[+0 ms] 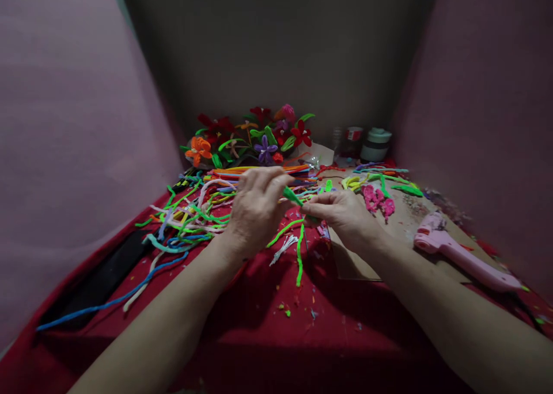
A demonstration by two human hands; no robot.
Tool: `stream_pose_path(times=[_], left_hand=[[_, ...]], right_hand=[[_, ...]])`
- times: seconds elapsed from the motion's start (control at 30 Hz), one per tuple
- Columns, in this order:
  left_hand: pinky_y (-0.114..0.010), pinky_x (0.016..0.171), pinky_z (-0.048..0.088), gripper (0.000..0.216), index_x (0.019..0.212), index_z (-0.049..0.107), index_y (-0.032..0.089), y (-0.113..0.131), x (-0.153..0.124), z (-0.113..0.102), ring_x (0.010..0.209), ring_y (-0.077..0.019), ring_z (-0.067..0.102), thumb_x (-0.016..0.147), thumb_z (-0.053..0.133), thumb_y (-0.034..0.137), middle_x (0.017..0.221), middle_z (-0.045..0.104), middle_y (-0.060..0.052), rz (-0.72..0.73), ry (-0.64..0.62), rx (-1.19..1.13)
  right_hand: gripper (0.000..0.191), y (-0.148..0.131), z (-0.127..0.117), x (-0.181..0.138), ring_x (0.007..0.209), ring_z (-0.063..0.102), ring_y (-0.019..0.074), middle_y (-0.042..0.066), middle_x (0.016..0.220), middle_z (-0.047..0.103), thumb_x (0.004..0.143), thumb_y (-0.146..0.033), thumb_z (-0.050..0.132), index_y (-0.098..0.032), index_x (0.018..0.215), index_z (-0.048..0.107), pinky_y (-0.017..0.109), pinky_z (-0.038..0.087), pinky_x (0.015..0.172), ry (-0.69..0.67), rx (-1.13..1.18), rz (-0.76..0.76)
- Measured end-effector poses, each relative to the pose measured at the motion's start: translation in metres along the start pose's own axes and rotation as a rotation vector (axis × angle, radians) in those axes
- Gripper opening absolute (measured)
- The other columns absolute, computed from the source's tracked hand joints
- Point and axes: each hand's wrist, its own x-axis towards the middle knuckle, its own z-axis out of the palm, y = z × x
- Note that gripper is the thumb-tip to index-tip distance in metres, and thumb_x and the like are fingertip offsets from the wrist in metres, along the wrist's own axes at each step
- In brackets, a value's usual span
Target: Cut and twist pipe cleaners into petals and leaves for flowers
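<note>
Between my two hands is a green pipe cleaner (292, 196), bent into a narrow, leaf-like piece. My left hand (261, 201) is closed around its upper end, with the fingertips partly hidden behind the hand. The thumb and forefinger of my right hand (339, 212) pinch its lower end. Just below, two bright green strands (299, 256) hang or lie over the red cloth; I cannot tell whether they join the held piece. A small bundle of thin white stems (284, 250) lies beside them.
Loose pipe cleaners (203, 209) lie tangled on the left, near a black flat object (99, 279). Pipe-cleaner flowers (263, 143) stand at the back. On the right are cardboard (354, 258), pink petal shapes (378, 203), a pink glue gun (462, 256) and a lidded jar (375, 146).
</note>
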Motion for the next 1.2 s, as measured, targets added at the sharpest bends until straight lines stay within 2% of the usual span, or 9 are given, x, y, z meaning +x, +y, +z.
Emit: stream_pose_path(times=[0.07, 0.17, 0.23, 0.3, 0.5, 0.73, 0.9, 1.07, 1.2], left_hand=[[-0.031, 0.073, 0.041, 0.019, 0.080, 0.056, 0.016, 0.001, 0.001, -0.001, 0.078, -0.0170, 0.053, 0.075, 0.059, 0.034, 0.083, 0.059, -0.005, -0.342, 0.114, -0.197], [-0.023, 0.047, 0.034, 0.027, 0.071, 0.055, 0.015, 0.001, 0.002, 0.003, 0.048, -0.0084, 0.042, 0.069, 0.064, 0.041, 0.058, 0.049, 0.002, -0.810, -0.119, -0.810], [-0.021, 0.043, 0.030, 0.029, 0.067, 0.056, 0.013, 0.001, 0.001, 0.008, 0.043, -0.0058, 0.038, 0.063, 0.070, 0.038, 0.054, 0.046, 0.003, -0.970, -0.262, -1.142], [-0.020, 0.042, 0.027, 0.027, 0.063, 0.057, 0.012, 0.001, 0.000, 0.013, 0.042, -0.0047, 0.038, 0.059, 0.073, 0.033, 0.052, 0.046, 0.004, -1.031, -0.255, -1.259], [-0.020, 0.042, 0.026, 0.022, 0.057, 0.061, 0.009, 0.004, -0.005, 0.019, 0.042, -0.0047, 0.038, 0.060, 0.073, 0.028, 0.048, 0.049, 0.001, -1.011, -0.299, -1.269], [-0.017, 0.038, 0.024, 0.020, 0.059, 0.055, 0.013, 0.004, 0.000, 0.015, 0.038, -0.0025, 0.035, 0.059, 0.072, 0.023, 0.047, 0.046, 0.006, -0.982, -0.130, -1.222], [-0.018, 0.038, 0.027, 0.021, 0.059, 0.055, 0.013, 0.000, 0.003, 0.009, 0.039, -0.0040, 0.037, 0.060, 0.071, 0.027, 0.047, 0.047, 0.005, -0.875, -0.090, -0.932], [-0.019, 0.035, 0.023, 0.024, 0.058, 0.051, 0.015, -0.002, 0.004, 0.007, 0.036, -0.0049, 0.035, 0.065, 0.066, 0.033, 0.045, 0.045, 0.005, -0.894, -0.089, -0.858], [-0.019, 0.041, 0.026, 0.024, 0.053, 0.051, 0.015, -0.004, 0.003, 0.006, 0.044, -0.0050, 0.034, 0.068, 0.064, 0.030, 0.047, 0.041, 0.006, -0.653, 0.057, -0.510]], right_hand=[[0.014, 0.000, 0.002, -0.002, 0.050, 0.047, 0.0088, 0.000, 0.053, 0.058, 0.065, -0.025, 0.061, -0.014, 0.057, 0.064, 0.024, 0.034, 0.052, 0.083, 0.045, -0.021], [0.014, 0.002, 0.006, -0.004, 0.052, 0.049, 0.0094, 0.000, 0.054, 0.058, 0.066, -0.026, 0.061, -0.014, 0.060, 0.064, 0.024, 0.036, 0.055, 0.116, 0.097, -0.078], [0.015, 0.005, 0.008, -0.005, 0.053, 0.048, 0.0093, -0.001, 0.054, 0.057, 0.068, -0.024, 0.059, -0.014, 0.058, 0.063, 0.025, 0.037, 0.057, 0.085, 0.095, -0.111], [0.015, 0.008, 0.009, -0.005, 0.054, 0.046, 0.0090, -0.002, 0.054, 0.055, 0.069, -0.024, 0.058, -0.014, 0.058, 0.062, 0.025, 0.036, 0.058, 0.023, 0.066, -0.111], [0.019, 0.010, 0.009, -0.005, 0.052, 0.042, 0.0082, -0.002, 0.055, 0.054, 0.068, -0.030, 0.062, -0.014, 0.058, 0.061, 0.024, 0.032, 0.053, -0.127, 0.078, -0.045], [0.023, 0.009, 0.016, -0.009, 0.043, 0.034, 0.0063, -0.005, 0.044, 0.044, 0.064, -0.028, 0.062, -0.015, 0.048, 0.052, 0.024, 0.026, 0.046, -0.039, 0.080, 0.033], [0.026, 0.006, 0.018, -0.011, 0.040, 0.025, 0.0048, -0.008, 0.040, 0.033, 0.064, -0.028, 0.060, -0.016, 0.045, 0.047, 0.023, 0.017, 0.042, -0.018, -0.067, 0.041], [0.025, 0.004, 0.021, -0.013, 0.041, 0.025, 0.0049, -0.008, 0.041, 0.032, 0.064, -0.028, 0.059, -0.016, 0.046, 0.048, 0.023, 0.017, 0.042, -0.024, -0.072, 0.029], [0.027, 0.002, 0.022, -0.014, 0.041, 0.024, 0.0049, -0.008, 0.040, 0.031, 0.064, -0.027, 0.059, -0.017, 0.044, 0.043, 0.023, 0.016, 0.042, -0.039, -0.040, 0.045]])
